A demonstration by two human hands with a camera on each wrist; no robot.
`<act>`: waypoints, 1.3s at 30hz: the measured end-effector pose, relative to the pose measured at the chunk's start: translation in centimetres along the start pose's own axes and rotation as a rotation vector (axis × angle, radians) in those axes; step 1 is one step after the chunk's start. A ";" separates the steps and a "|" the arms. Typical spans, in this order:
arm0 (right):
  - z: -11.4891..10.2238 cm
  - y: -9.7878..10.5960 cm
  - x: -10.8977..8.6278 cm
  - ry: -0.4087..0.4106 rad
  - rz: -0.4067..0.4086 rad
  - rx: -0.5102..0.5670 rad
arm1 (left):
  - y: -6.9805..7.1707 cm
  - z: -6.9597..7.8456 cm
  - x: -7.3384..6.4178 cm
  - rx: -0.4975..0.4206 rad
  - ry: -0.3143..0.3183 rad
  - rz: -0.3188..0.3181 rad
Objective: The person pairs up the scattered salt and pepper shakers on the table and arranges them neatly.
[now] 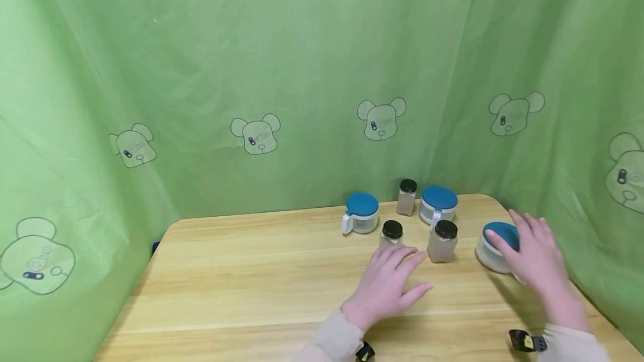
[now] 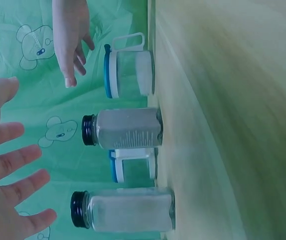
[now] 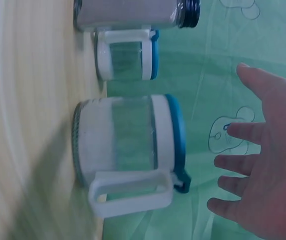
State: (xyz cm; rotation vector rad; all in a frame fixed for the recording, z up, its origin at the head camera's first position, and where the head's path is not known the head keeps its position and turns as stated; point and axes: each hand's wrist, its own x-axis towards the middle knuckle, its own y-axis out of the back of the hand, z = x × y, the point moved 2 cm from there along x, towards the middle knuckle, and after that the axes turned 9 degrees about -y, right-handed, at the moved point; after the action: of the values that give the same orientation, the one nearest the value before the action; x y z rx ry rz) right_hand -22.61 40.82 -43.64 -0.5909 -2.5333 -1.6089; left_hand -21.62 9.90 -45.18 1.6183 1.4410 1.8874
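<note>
My left hand (image 1: 384, 286) hovers with fingers spread by a black-capped glass jar (image 1: 391, 230), whose lower part it hides in the head view. A second black-capped jar (image 1: 443, 243), with greyish contents, stands to its right. My right hand (image 1: 540, 258) is held above and beside a blue-lidded glass jar (image 1: 495, 250). In the right wrist view, a gap shows between those fingers (image 3: 240, 164) and the jar's blue lid (image 3: 177, 132). That jar has a white handle (image 3: 133, 192) and pale contents. Neither hand holds anything.
Farther back on the wooden table (image 1: 241, 272) are a blue-lidded jar (image 1: 362, 214) on the left, a black-capped jar (image 1: 406, 197), and another blue-lidded jar (image 1: 439, 205). A green curtain (image 1: 312, 60) with bear prints hangs behind the table and along its sides.
</note>
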 end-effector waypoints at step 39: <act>3.5 -2.6 0.5 -0.265 -0.134 0.100 | -5.3 0.6 7.3 -0.211 0.204 -0.086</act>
State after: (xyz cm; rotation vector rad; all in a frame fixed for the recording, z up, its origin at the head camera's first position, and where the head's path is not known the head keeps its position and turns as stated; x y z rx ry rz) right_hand -23.55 43.09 -47.28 -0.6772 -2.8821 -1.5229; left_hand -25.65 18.03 -45.14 1.2803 1.3094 2.1240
